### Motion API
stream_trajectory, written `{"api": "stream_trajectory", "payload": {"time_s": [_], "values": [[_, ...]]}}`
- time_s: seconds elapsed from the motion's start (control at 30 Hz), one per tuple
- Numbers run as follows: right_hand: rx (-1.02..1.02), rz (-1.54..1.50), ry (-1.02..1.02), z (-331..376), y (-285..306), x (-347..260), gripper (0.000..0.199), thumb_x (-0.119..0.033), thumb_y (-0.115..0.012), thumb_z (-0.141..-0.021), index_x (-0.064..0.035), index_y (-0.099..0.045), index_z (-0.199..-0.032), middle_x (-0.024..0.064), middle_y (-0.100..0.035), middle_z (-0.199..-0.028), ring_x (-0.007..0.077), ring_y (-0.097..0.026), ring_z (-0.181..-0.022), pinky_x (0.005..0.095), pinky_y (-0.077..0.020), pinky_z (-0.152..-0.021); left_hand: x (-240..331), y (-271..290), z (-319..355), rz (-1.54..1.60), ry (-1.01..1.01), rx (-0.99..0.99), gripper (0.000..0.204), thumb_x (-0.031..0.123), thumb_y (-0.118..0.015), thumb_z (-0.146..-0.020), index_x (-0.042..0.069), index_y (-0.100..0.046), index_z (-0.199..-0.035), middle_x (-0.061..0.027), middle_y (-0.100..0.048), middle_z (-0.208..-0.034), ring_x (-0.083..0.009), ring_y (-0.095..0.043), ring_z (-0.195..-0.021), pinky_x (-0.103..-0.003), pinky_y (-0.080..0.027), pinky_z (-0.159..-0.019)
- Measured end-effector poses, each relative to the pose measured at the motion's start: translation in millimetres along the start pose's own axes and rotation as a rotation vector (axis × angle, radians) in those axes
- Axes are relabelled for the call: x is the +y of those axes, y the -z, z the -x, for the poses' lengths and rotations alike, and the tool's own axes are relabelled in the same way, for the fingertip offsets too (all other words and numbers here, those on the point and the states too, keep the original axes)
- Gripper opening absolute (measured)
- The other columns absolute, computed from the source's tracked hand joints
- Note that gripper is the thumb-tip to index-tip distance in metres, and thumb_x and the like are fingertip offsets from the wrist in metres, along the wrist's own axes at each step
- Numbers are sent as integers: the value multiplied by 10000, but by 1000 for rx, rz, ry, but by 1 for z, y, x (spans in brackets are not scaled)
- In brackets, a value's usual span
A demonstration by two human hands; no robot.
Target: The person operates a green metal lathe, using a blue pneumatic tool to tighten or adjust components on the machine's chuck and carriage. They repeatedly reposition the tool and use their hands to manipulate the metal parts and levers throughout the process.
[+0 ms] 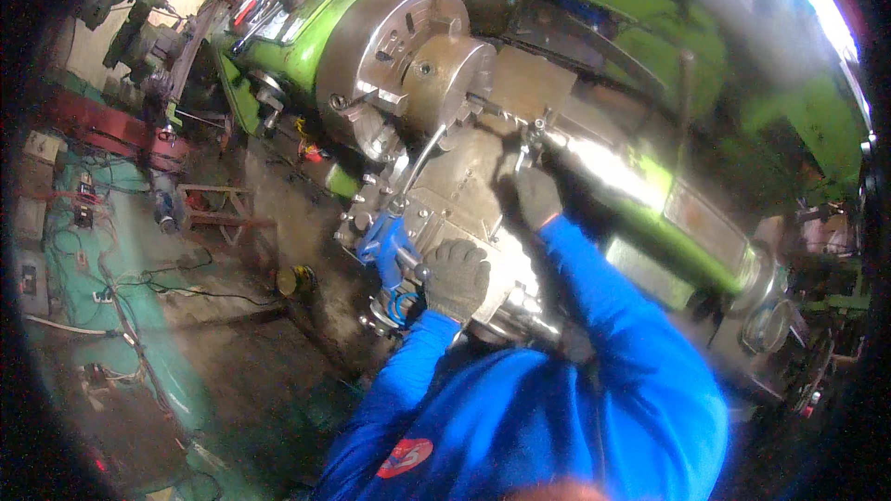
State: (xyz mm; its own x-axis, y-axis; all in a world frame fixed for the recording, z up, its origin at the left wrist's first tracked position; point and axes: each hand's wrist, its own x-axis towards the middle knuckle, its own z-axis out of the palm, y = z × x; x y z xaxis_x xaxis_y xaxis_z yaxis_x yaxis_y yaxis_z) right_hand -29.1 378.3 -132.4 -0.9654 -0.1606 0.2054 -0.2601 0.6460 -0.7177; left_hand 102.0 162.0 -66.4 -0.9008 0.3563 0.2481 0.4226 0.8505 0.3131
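Drill bit [508,115]: lies between round steel block [452,83] and green machine arm [691,227]; contact with block unclear. Small metal handle [524,157] at bit's rear end. Right hand [536,196], grey glove, at handle; cannot tell whether fingers pinch it. Left hand [458,280], grey glove, beside 1 ball knob [423,273]; fingers bent, side by side, grip unclear. Blue metal part [379,246] to its left. Large steel disc [353,65] adjoins block.

Right hand [537,195] blurred, its contact with the metal handle [523,157] unclear.
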Motion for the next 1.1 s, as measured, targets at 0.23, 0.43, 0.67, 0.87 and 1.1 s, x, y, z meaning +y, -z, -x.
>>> {"api": "stream_trajectory", "payload": {"time_s": [0.23, 0.43, 0.67, 0.87, 1.1], "values": [[-95, 289, -237, -6, 38, -48, 510, -485, -428, -1009, -68, -716, -952, 226, -704, -911, 421, -665, -874, 544, -501, -789, -3, -2, 0, 7, -7, 19, 242, 312, -630, -878, 108, -662, -1004, -119, -642, -1083, -338, -577, -1069, -511, -429, -925], [-214, 480, -365, -17, 51, -68, 552, -534, -413, -1010, -78, -723, -1016, 192, -729, -955, 400, -690, -911, 523, -520, -814, -2, 7, -5, -16, 12, -59, 241, 323, -627, -875, 127, -665, -1010, -113, -640, -1088, -328, -565, -1074, -505, -424, -923], [-296, 323, -474, -25, 50, -69, 615, -576, -390, -1009, -58, -714, -1085, 238, -702, -1096, 408, -658, -1073, 518, -504, -925, -5, 1, -1, 5, 11, -32, 252, 342, -606, -881, 129, -670, -1000, -103, -633, -1083, -320, -559, -1077, -494, -418, -925], [-316, 211, -376, -28, 58, -66, 611, -557, -419, -1009, -26, -712, -1082, 261, -683, -1111, 447, -628, -1076, 519, -479, -947, -3, 9, -5, 34, 7, -59, 234, 324, -612, -880, 129, -668, -998, -103, -635, -1077, -321, -560, -1062, -494, -422, -921], [-222, 23, -250, -18, 37, -28, 536, -490, -471, -1005, -21, -688, -1147, 263, -673, -1149, 458, -614, -1085, 515, -465, -953, 9, 11, -35, 210, 73, 89, 317, 320, -617, -901, 88, -647, -1115, -166, -628, -1119, -382, -560, -1085, -521, -420, -947]]}}
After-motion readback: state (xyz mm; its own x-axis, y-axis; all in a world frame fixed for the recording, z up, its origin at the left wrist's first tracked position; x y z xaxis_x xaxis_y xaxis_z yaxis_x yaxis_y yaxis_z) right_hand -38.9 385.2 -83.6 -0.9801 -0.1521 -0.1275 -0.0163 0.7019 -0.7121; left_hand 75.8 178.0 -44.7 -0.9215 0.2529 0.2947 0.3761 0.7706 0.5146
